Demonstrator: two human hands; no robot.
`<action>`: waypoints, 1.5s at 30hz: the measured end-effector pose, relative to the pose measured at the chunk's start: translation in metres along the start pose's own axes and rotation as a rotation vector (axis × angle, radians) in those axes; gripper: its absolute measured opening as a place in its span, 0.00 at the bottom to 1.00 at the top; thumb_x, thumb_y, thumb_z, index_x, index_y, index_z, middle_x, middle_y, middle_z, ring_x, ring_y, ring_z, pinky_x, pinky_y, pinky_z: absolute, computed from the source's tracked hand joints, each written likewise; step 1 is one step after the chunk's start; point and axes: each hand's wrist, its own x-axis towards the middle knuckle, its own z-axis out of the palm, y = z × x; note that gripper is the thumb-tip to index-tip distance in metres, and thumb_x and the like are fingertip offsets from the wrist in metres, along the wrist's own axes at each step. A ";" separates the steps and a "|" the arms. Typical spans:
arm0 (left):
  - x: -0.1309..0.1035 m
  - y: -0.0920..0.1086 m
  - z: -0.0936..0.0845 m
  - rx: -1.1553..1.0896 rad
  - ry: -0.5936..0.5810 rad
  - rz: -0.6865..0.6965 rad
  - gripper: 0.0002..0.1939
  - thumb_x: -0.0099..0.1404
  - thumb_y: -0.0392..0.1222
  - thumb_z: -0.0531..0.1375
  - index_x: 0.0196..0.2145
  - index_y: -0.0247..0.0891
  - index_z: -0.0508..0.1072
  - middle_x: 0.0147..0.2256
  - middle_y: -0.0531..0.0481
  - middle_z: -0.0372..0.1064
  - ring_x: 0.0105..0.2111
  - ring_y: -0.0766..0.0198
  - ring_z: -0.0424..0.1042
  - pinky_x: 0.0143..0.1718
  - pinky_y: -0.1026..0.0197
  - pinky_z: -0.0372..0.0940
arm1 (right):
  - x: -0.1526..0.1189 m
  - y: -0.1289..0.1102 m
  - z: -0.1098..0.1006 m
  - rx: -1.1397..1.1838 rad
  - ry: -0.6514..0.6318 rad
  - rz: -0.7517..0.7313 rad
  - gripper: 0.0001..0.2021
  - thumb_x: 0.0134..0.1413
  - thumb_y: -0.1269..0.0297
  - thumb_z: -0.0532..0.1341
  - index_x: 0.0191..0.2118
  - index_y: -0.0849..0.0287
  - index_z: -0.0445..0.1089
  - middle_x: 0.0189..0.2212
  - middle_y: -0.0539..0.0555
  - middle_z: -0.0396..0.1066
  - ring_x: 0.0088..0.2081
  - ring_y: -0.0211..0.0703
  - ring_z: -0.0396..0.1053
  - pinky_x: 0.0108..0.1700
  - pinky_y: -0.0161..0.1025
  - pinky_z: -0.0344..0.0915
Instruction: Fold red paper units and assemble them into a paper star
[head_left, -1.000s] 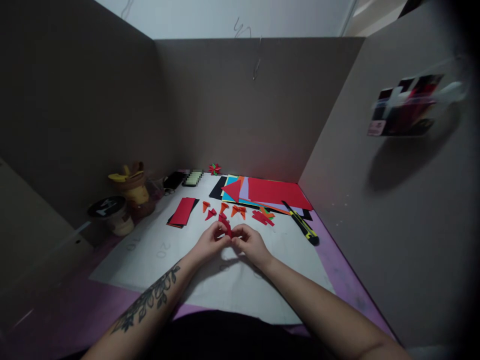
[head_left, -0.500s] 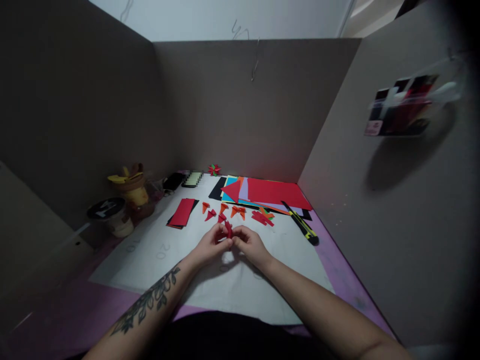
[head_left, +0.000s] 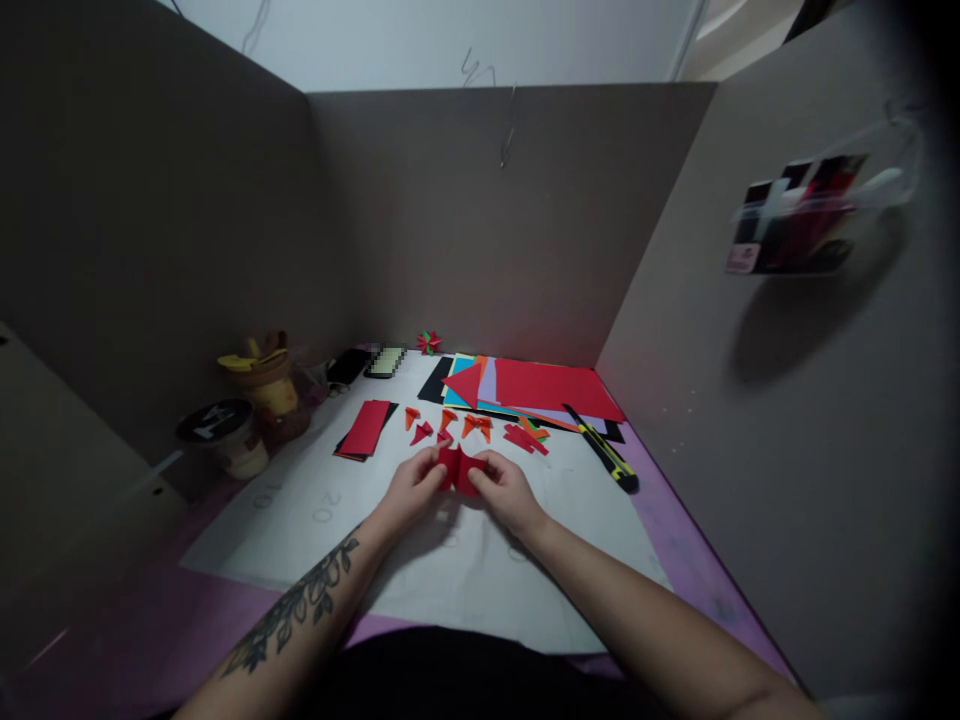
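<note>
The paper (head_left: 466, 477) between your fingers (head_left: 430, 474) is plain red. Your left forearm (head_left: 300, 602) bears a dark leafy pattern. Before you, small folded pieces (head_left: 477, 428) show orange and red, your cutter (head_left: 609, 456) yellow and black, the star ornament (head_left: 428, 343) red and green. Your white sheet (head_left: 311, 545), marked with grey numerals, covers a purple table (head_left: 666, 508).

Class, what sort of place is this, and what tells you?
Probably a small paper-craft desk, walled by grey panels: there are coloured sheets, a craft knife and small folded paper pieces.
</note>
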 end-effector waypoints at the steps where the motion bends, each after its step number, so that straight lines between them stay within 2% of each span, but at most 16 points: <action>1: 0.005 -0.003 -0.009 -0.007 0.085 -0.011 0.09 0.58 0.45 0.55 0.28 0.36 0.68 0.29 0.51 0.68 0.31 0.63 0.66 0.34 0.63 0.61 | 0.001 0.001 -0.001 -0.002 0.018 0.005 0.06 0.48 0.62 0.59 0.30 0.59 0.66 0.24 0.48 0.67 0.27 0.38 0.64 0.30 0.34 0.61; 4: 0.026 -0.013 -0.050 0.044 0.413 -0.146 0.10 0.56 0.47 0.56 0.28 0.37 0.66 0.25 0.53 0.66 0.26 0.64 0.65 0.28 0.64 0.60 | 0.004 0.002 -0.006 0.026 0.078 0.013 0.05 0.47 0.64 0.59 0.31 0.58 0.66 0.25 0.48 0.67 0.28 0.38 0.65 0.30 0.35 0.62; 7: 0.044 -0.025 -0.095 0.300 0.515 -0.321 0.11 0.53 0.44 0.57 0.34 0.36 0.68 0.26 0.50 0.67 0.28 0.60 0.68 0.30 0.61 0.62 | 0.008 0.006 -0.008 0.122 0.123 0.034 0.12 0.44 0.65 0.59 0.38 0.57 0.64 0.27 0.48 0.68 0.29 0.39 0.67 0.32 0.37 0.64; 10: 0.048 -0.029 -0.115 0.667 0.557 -0.324 0.19 0.50 0.40 0.60 0.41 0.32 0.67 0.38 0.38 0.68 0.39 0.49 0.68 0.40 0.52 0.62 | 0.012 0.009 -0.008 0.157 0.150 0.073 0.21 0.41 0.65 0.61 0.45 0.55 0.60 0.26 0.46 0.66 0.26 0.38 0.67 0.29 0.35 0.64; 12: 0.044 -0.023 -0.106 0.744 0.667 -0.166 0.25 0.51 0.39 0.60 0.47 0.31 0.65 0.50 0.32 0.60 0.49 0.45 0.63 0.48 0.49 0.59 | 0.013 0.009 -0.008 0.125 0.189 0.056 0.21 0.39 0.66 0.62 0.44 0.55 0.59 0.26 0.46 0.65 0.26 0.37 0.66 0.29 0.34 0.63; 13: 0.041 -0.018 -0.095 0.682 0.623 -0.117 0.25 0.52 0.41 0.59 0.48 0.31 0.64 0.51 0.33 0.59 0.49 0.47 0.63 0.49 0.49 0.59 | 0.014 0.009 -0.008 0.097 0.207 0.029 0.19 0.39 0.66 0.63 0.41 0.55 0.61 0.26 0.46 0.64 0.26 0.37 0.65 0.29 0.34 0.63; 14: 0.037 -0.011 -0.080 0.559 0.540 -0.104 0.24 0.53 0.43 0.59 0.47 0.32 0.65 0.50 0.35 0.60 0.46 0.49 0.65 0.47 0.51 0.61 | 0.014 0.008 -0.008 0.062 0.215 -0.003 0.15 0.38 0.66 0.63 0.37 0.56 0.62 0.26 0.46 0.64 0.27 0.37 0.65 0.30 0.34 0.63; 18: 0.026 0.014 -0.018 -0.034 -0.044 -0.176 0.23 0.53 0.48 0.61 0.45 0.36 0.66 0.41 0.44 0.69 0.34 0.60 0.71 0.31 0.60 0.65 | 0.012 0.002 -0.009 -0.065 0.139 -0.083 0.04 0.43 0.65 0.60 0.28 0.58 0.67 0.27 0.50 0.68 0.31 0.40 0.66 0.36 0.37 0.63; 20: 0.025 0.018 0.003 -0.108 -0.082 -0.223 0.24 0.50 0.46 0.63 0.44 0.34 0.66 0.28 0.50 0.69 0.24 0.65 0.68 0.24 0.65 0.60 | 0.009 -0.001 -0.011 -0.102 0.095 -0.091 0.06 0.47 0.66 0.56 0.31 0.58 0.70 0.30 0.52 0.70 0.34 0.42 0.67 0.39 0.39 0.64; 22: 0.027 0.015 0.013 -0.203 -0.043 -0.279 0.21 0.48 0.44 0.64 0.39 0.33 0.67 0.22 0.54 0.67 0.20 0.68 0.65 0.21 0.67 0.58 | 0.007 -0.004 -0.015 -0.133 0.061 -0.121 0.11 0.48 0.69 0.53 0.33 0.57 0.72 0.33 0.52 0.72 0.36 0.42 0.68 0.41 0.40 0.64; 25: 0.027 0.005 0.016 -0.398 0.048 -0.312 0.19 0.47 0.43 0.66 0.35 0.34 0.66 0.20 0.56 0.67 0.18 0.69 0.65 0.21 0.67 0.57 | 0.006 -0.006 -0.019 -0.159 -0.008 -0.201 0.13 0.45 0.72 0.54 0.34 0.55 0.75 0.37 0.53 0.71 0.40 0.43 0.68 0.44 0.40 0.64; 28: 0.021 -0.002 0.015 -0.553 0.069 -0.329 0.19 0.46 0.43 0.67 0.33 0.36 0.65 0.22 0.55 0.69 0.20 0.69 0.67 0.22 0.67 0.59 | 0.007 -0.006 -0.020 -0.144 -0.075 -0.217 0.08 0.43 0.70 0.60 0.32 0.55 0.76 0.37 0.54 0.70 0.41 0.44 0.68 0.44 0.40 0.64; 31: 0.015 -0.003 0.016 -0.567 0.012 -0.330 0.18 0.47 0.44 0.67 0.32 0.36 0.65 0.24 0.54 0.71 0.21 0.69 0.68 0.24 0.67 0.60 | 0.010 -0.004 -0.017 -0.089 -0.023 -0.155 0.05 0.42 0.65 0.64 0.29 0.56 0.74 0.33 0.53 0.71 0.36 0.43 0.68 0.40 0.40 0.64; 38: 0.010 0.002 0.022 -0.502 -0.101 -0.313 0.23 0.48 0.50 0.67 0.36 0.35 0.65 0.30 0.47 0.73 0.30 0.60 0.74 0.28 0.64 0.62 | 0.015 0.000 -0.011 0.195 0.127 -0.030 0.08 0.37 0.61 0.67 0.22 0.59 0.70 0.26 0.51 0.71 0.29 0.40 0.66 0.36 0.39 0.63; 42: 0.008 0.004 0.019 -0.404 0.001 -0.127 0.19 0.55 0.53 0.62 0.40 0.39 0.66 0.38 0.46 0.72 0.35 0.62 0.71 0.34 0.61 0.64 | 0.016 0.002 -0.011 0.190 0.158 -0.033 0.07 0.39 0.63 0.66 0.21 0.60 0.70 0.23 0.50 0.70 0.27 0.38 0.65 0.34 0.37 0.62; 45: 0.007 0.007 0.016 -0.233 0.011 0.007 0.13 0.55 0.50 0.63 0.32 0.38 0.72 0.39 0.46 0.71 0.38 0.60 0.69 0.39 0.59 0.64 | 0.015 0.001 -0.012 0.129 0.164 -0.043 0.07 0.39 0.63 0.65 0.20 0.59 0.69 0.22 0.50 0.70 0.27 0.38 0.64 0.34 0.37 0.61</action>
